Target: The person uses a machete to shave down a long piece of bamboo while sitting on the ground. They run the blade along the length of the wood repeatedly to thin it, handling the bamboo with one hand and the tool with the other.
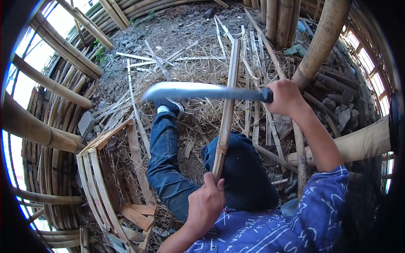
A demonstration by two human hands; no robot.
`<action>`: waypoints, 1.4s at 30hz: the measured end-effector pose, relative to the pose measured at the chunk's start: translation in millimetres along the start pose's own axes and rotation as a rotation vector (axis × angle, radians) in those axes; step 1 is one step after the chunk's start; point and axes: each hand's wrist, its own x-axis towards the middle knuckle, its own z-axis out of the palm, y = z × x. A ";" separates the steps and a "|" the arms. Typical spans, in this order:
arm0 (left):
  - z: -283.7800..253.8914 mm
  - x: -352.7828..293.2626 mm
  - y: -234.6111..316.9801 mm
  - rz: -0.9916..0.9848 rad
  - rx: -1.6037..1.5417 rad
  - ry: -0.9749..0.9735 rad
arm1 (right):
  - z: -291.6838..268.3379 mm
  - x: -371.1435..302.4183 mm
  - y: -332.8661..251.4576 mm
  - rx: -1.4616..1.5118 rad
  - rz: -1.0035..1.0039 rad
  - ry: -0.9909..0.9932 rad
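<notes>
My right hand [283, 98] is closed round the dark handle of a machete [202, 91], whose long, wide blade points left and is slightly smeared by motion. The blade lies across the upper part of a split bamboo strip [228, 114]; whether it touches the strip, I cannot tell. My left hand [206, 202] grips the strip's lower end, close to my body. The strip stands out away from me, passing over my bent leg in dark trousers, its far end above the littered ground.
Thin bamboo slats [219, 38] and curly shavings [185, 76] cover the ground ahead. A wooden crate [95, 168] with wood offcuts [137, 217] stands at the left. Thick bamboo poles [322, 42] rise at the right, near broken stones [346, 116]. More bamboo [55, 84] is stacked along the left.
</notes>
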 end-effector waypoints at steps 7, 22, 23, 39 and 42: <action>4.3 -3.9 -3.3 -0.010 -0.012 -0.001 | 2.0 -25.6 -22.5 0.123 -0.057 -0.136; 1.0 -0.6 5.6 -0.055 -0.036 -0.041 | 11.0 17.3 3.5 0.038 0.051 0.008; 4.3 -4.7 3.3 -0.083 -0.039 -0.030 | 7.3 11.9 -0.9 0.034 0.046 0.012; 3.9 -3.9 0.9 0.028 -0.058 0.034 | -9.3 45.5 10.9 -0.019 0.113 -0.127; 8.1 -5.2 -5.0 -0.013 -0.024 0.028 | -3.1 44.1 5.0 -0.028 0.093 -0.099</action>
